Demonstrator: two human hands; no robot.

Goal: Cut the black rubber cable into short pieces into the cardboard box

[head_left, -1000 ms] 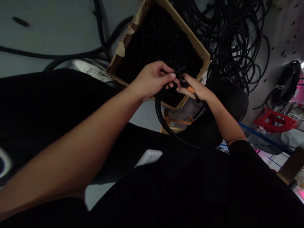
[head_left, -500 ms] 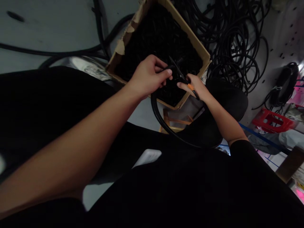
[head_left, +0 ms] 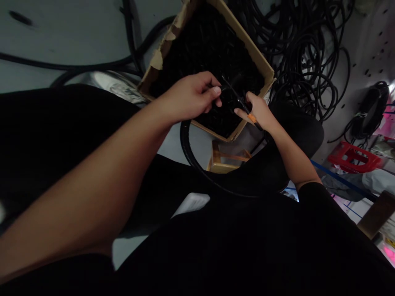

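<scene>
Pinched in my left hand is the end of a black corrugated hose, which loops down from the hand and across my lap. My right hand grips scissors with a black and orange handle. Their blades point up and left, close to the hose end at my left fingertips; whether they touch it is too dark to tell. Both hands are over a cardboard box full of short black pieces.
Coiled black hoses heap on the floor right of the box, and thick hose runs along the left. A wooden stool stands below the box. Further right are a red plastic stool and a tied hose coil.
My left hand has shifted slightly left, and the hose loop has swung left with it. The right hand with the scissors has moved a little right and down.
</scene>
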